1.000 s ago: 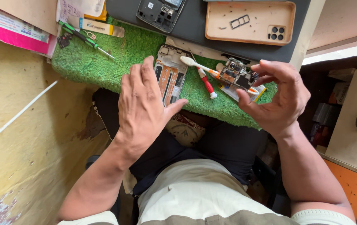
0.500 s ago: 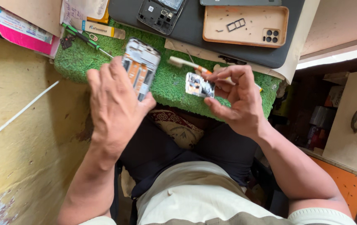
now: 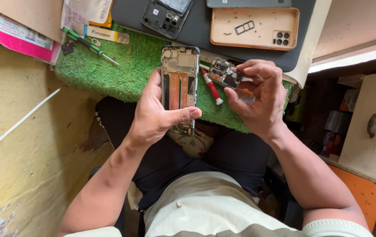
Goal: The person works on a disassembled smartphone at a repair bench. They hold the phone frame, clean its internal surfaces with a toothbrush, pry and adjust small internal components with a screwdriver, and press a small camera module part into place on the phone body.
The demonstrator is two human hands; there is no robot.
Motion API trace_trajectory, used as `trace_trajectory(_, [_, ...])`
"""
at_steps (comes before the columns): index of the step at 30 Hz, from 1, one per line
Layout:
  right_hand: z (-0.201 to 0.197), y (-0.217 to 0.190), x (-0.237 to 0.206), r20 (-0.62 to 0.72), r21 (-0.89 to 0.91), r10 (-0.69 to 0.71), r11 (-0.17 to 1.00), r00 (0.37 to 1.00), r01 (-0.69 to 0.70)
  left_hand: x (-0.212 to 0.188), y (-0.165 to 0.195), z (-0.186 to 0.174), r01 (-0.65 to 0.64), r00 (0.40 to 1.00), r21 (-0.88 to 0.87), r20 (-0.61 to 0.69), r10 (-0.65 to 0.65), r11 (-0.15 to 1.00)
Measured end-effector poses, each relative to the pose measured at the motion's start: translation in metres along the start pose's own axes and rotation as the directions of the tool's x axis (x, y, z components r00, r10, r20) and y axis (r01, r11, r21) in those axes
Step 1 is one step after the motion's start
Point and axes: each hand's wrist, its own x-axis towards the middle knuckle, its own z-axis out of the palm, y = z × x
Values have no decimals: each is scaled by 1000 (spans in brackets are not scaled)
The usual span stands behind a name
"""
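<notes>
Fingers [image 3: 183,115] of left hand [image 3: 155,114] wrap opened phone frame [image 3: 179,83], thumb across lower part, back cover off, insides facing up. Frame held over near edge of green mat [image 3: 122,70]. Right hand [image 3: 258,98] fingertips pinch small circuit board [image 3: 225,73] just right of frame, above mat. Red-handled screwdriver [image 3: 212,87] lies on mat between frame and board. Tan phone case [image 3: 253,28] beyond mat, on dark pad. Green screwdriver [image 3: 87,45] at mat's far left corner.
</notes>
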Motion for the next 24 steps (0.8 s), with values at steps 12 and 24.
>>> trace_trajectory(12, [-21,1,-5,-77,-61,-141,989,987,137,-3,-21,3,-17,1000,41,15,16,999])
trace_trajectory(24, [-9,-21,-8,55,-124,-146,981,988,151,-11,-5,38,129,987,199,64,-144,971])
